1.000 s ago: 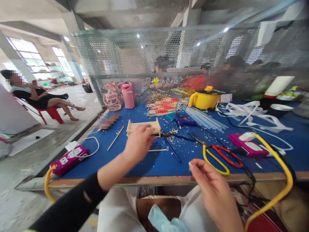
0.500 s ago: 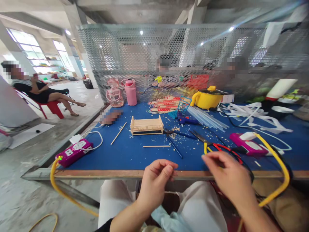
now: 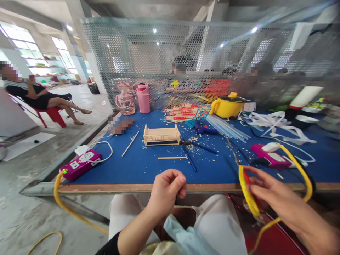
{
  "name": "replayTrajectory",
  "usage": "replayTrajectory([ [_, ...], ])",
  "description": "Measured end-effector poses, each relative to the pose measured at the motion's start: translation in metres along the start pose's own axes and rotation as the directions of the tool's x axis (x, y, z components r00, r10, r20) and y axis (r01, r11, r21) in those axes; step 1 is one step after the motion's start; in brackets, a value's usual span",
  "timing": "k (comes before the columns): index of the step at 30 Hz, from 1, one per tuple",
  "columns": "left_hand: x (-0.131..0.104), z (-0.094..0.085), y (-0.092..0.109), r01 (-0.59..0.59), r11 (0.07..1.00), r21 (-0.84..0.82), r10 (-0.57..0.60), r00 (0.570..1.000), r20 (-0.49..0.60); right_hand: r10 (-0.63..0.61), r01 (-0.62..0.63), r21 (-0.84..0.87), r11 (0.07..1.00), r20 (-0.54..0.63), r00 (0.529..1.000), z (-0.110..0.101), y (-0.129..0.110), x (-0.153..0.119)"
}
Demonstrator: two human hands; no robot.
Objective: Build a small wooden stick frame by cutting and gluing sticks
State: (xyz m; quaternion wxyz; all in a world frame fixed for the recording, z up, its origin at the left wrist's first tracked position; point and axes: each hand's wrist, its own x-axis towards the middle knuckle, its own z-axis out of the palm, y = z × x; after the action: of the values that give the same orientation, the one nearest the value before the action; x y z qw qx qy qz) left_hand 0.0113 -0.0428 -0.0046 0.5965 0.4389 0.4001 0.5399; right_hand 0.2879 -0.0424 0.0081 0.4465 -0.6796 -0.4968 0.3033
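My left hand [image 3: 168, 187] is above the table's front edge, fingers curled in and thumb pressed against them. Whether anything is inside it is hidden. In my right hand [image 3: 268, 187] are long-jawed pliers [image 3: 247, 191] with one yellow and one red handle, their jaws pointing up and away over the table. Beyond my left hand a thin wooden stick [image 3: 172, 158] lies flat. Behind that stands a small frame built of pale sticks [image 3: 162, 135], with rails and corner posts. Blue-handled cutters [image 3: 192, 156] rest splayed at its right.
Another stick [image 3: 130, 143] lies left of the frame. Purple power strips [image 3: 81, 164] sit at both sides, with yellow cables. Toward the back are a blue glue gun [image 3: 205, 129], clear glue sticks [image 3: 228, 127], a yellow pot [image 3: 228, 107] and pink bottles [image 3: 143, 99]. A person sits far left.
My right hand has taken hold of the pliers and drawn them nearer, off the tabletop. My left hand has shifted slightly left, its fingers curled in more tightly.
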Motion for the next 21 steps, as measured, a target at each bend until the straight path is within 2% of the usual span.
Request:
replayTrajectory([
  [1,0.000,0.000,0.000,-0.028,0.997,0.070,0.029,1.000,-0.003,0.098,-0.105,0.190,0.976,0.047,0.994,0.009,-0.006,-0.014],
  [2,0.001,0.001,0.001,-0.072,0.985,0.158,0.073,0.997,-0.001,0.149,-0.181,0.303,0.935,0.128,0.981,0.019,-0.013,-0.027],
  [3,0.001,0.002,0.003,-0.134,0.957,0.257,0.135,0.991,0.012,0.150,-0.221,0.387,0.895,0.205,0.967,0.030,-0.022,-0.037],
  [5,0.001,0.004,0.007,-0.291,0.844,0.450,0.281,0.956,0.091,0.084,-0.245,0.501,0.830,0.322,0.943,0.051,-0.040,-0.052],
  [7,-0.001,0.004,0.013,-0.454,0.675,0.582,0.384,0.889,0.249,0.027,-0.194,0.509,0.838,0.316,0.948,0.069,-0.056,-0.058],
  [9,-0.002,0.003,0.021,-0.572,0.489,0.658,0.413,0.817,0.404,-0.039,-0.111,0.461,0.881,0.304,0.952,0.080,-0.067,-0.059],
  [12,-0.004,-0.001,0.031,-0.651,0.257,0.714,0.381,0.747,0.544,-0.079,-0.073,0.419,0.905,0.334,0.939,0.087,-0.075,-0.060],
  [15,-0.003,-0.005,0.038,-0.698,0.112,0.708,0.330,0.698,0.636,-0.086,-0.071,0.420,0.905,0.343,0.935,0.088,-0.078,-0.059],
  [17,-0.001,-0.007,0.040,-0.717,0.072,0.694,0.325,0.674,0.663,-0.096,-0.049,0.415,0.908,0.322,0.942,0.089,-0.077,-0.059],
  [18,0.001,-0.007,0.039,-0.724,0.086,0.685,0.337,0.668,0.664,-0.099,-0.040,0.416,0.909,0.308,0.946,0.090,-0.077,-0.058],
  [19,0.001,-0.007,0.038,-0.728,0.130,0.673,0.356,0.668,0.653,-0.100,-0.034,0.421,0.907,0.293,0.951,0.090,-0.076,-0.057],
  [21,0.002,-0.007,0.035,-0.715,0.290,0.636,0.403,0.694,0.597,-0.102,-0.040,0.439,0.898,0.297,0.950,0.090,-0.076,-0.056],
])
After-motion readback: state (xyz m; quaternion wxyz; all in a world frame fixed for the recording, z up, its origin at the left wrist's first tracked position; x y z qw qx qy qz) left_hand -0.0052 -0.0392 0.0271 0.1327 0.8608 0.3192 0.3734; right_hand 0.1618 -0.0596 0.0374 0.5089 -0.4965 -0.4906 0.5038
